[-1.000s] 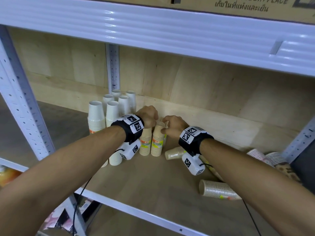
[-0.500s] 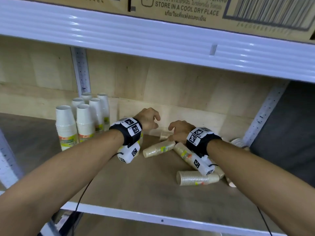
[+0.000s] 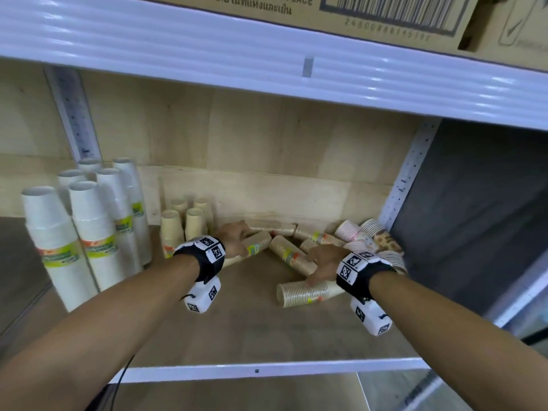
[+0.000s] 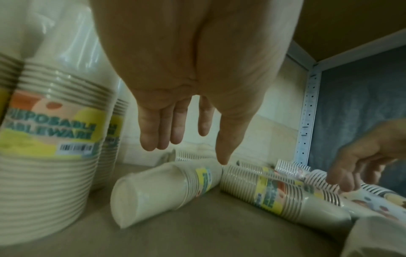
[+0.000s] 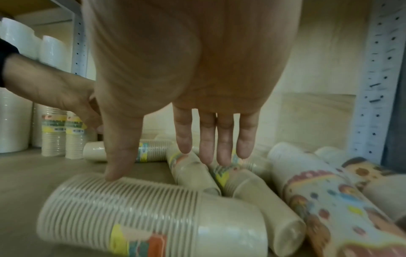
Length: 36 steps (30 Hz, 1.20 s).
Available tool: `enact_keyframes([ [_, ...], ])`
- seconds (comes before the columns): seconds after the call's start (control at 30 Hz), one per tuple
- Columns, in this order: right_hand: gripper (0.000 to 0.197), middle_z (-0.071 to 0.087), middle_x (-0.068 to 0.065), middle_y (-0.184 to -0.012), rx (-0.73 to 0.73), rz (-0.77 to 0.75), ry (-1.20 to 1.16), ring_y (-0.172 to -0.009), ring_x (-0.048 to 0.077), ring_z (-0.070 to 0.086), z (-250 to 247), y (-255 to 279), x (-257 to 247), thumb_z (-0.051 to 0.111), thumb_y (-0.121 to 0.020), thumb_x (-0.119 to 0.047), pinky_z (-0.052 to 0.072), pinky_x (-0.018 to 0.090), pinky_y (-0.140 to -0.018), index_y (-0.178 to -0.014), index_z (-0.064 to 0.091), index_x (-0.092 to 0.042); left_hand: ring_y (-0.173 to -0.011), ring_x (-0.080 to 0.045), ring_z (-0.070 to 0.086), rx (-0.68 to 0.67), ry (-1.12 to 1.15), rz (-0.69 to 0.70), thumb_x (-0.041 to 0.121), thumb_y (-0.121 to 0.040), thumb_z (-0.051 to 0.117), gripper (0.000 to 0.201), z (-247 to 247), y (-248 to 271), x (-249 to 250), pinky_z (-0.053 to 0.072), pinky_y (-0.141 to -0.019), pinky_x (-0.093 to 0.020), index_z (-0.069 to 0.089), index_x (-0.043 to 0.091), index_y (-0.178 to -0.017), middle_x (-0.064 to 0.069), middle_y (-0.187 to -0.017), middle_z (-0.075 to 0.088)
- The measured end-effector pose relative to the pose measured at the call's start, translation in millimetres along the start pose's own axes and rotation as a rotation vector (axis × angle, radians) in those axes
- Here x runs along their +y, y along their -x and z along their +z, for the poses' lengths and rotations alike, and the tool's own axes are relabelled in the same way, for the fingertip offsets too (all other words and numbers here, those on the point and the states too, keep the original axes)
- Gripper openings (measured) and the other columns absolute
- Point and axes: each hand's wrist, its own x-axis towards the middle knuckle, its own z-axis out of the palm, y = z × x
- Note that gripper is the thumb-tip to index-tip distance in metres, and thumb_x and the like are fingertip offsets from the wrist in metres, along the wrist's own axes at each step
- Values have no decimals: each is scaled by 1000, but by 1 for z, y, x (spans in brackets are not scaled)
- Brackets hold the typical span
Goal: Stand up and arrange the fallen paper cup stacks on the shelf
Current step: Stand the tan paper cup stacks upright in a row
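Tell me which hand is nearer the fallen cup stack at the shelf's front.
Right. The right hand hovers over that front stack, thumb touching it; the left hand reaches further back-left.

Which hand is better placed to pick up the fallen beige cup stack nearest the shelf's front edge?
The right hand. Its thumb already touches the ribbed beige paper cup stack lying nearest the front, while the left hand reaches over another fallen stack farther back.
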Motion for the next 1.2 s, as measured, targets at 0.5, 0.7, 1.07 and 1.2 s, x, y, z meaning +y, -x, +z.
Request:
enact_keyframes([
  [0.5,80,55,3,-130,-62,-24,-68,-117,22,55,50,3,24,83,-68,-37,47,31,-94,-137,47,-17,-110,-25,60,13,25,-44,10,-82,69,56,39,-4,-33,46,-89,-31,50,19,-134,-7,-123,62],
  [0.7,72,60,5,-120,-88,-41,-61,-109,23,59,47,4,22,84,-68,-37,49,32,-90,-129,54,-13,-106,-27,62,14,17,-65,3,-80,67,60,42,-4,-36,50,-86,-33,48,22,-133,-7,-120,63],
  [1.07,79,59,1,-125,-51,-47,17,-113,22,58,24,10,4,77,-69,-54,50,35,-94,-135,52,-19,-109,-25,60,34,-11,-16,10,-82,68,43,19,-6,-20,45,-85,-29,58,14,-124,-7,-121,62],
  [1.2,77,57,1,-130,28,-57,-39,-115,22,57,8,15,-6,75,-74,-55,47,30,-91,-137,52,-18,-115,-27,56,60,-24,-28,11,-82,70,48,2,-4,-7,46,-89,-30,57,15,-127,-8,-127,58],
])
